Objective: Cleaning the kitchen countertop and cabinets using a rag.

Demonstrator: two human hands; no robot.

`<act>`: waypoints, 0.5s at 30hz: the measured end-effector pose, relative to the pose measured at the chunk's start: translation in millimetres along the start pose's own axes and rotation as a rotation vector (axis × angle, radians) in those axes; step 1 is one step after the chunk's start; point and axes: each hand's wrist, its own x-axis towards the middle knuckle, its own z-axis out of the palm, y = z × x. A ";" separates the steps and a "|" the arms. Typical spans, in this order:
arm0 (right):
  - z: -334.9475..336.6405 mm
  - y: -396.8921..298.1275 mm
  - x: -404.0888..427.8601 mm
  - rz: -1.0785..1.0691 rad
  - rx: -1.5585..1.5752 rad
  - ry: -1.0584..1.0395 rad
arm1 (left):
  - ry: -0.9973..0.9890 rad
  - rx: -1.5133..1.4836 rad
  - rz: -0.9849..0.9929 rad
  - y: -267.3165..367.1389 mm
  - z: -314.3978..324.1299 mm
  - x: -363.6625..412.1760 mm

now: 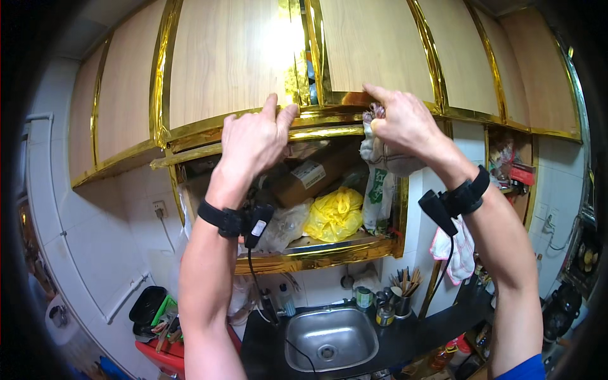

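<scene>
Both arms reach up to the wood-grain wall cabinets edged in gold foil tape. My left hand [261, 128] is raised at the lower edge of the left cabinet door [228, 61], fingers apart, holding nothing. At the right door's [375, 47] lower edge is my right hand [396, 118], its index finger extended against the door. A whitish cloth bundle [384, 152] hangs just under and behind that hand; whether the fingers grip it cannot be told. A narrow gap shows between the doors. Below, an open shelf holds a cardboard box [304, 175] and a yellow plastic bag [335, 214].
A steel sink [332, 337] is set in the black counter [266, 351]. Beside it stand jars and a chopstick holder [403, 304]. A checked towel [453, 249] hangs at right. A red surface [164, 354] with black trays is at lower left. Cables hang from both wrist straps.
</scene>
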 end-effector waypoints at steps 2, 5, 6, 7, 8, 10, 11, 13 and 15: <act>-9.2 -2.8 10.1 0.012 -0.004 -0.131 | 0.039 -0.009 0.031 -10.1 5.1 3.1; -10.2 -3.0 22.9 -0.016 -0.019 -0.215 | 0.013 0.046 0.039 -9.5 3.5 -0.3; -13.6 -5.7 28.9 0.008 -0.050 -0.285 | 0.006 0.047 0.037 -9.0 4.7 -1.3; -21.0 -13.0 36.4 0.028 -0.085 -0.413 | 0.040 0.058 0.063 -9.4 7.6 -2.5; -9.7 0.0 42.8 -0.114 -0.145 -0.395 | 0.074 0.069 0.087 -10.2 10.1 -4.0; -1.1 4.3 54.9 -0.191 -0.218 -0.445 | 0.072 0.068 0.091 -10.1 11.8 -4.6; 1.7 6.4 59.5 -0.189 -0.235 -0.481 | 0.080 0.066 0.097 -11.1 13.0 -4.9; 12.2 19.2 71.7 -0.266 -0.334 -0.572 | 0.103 0.061 0.109 -13.1 16.7 -3.9; 13.2 26.3 83.2 -0.301 -0.345 -0.591 | 0.126 0.058 0.125 -13.3 15.5 -4.3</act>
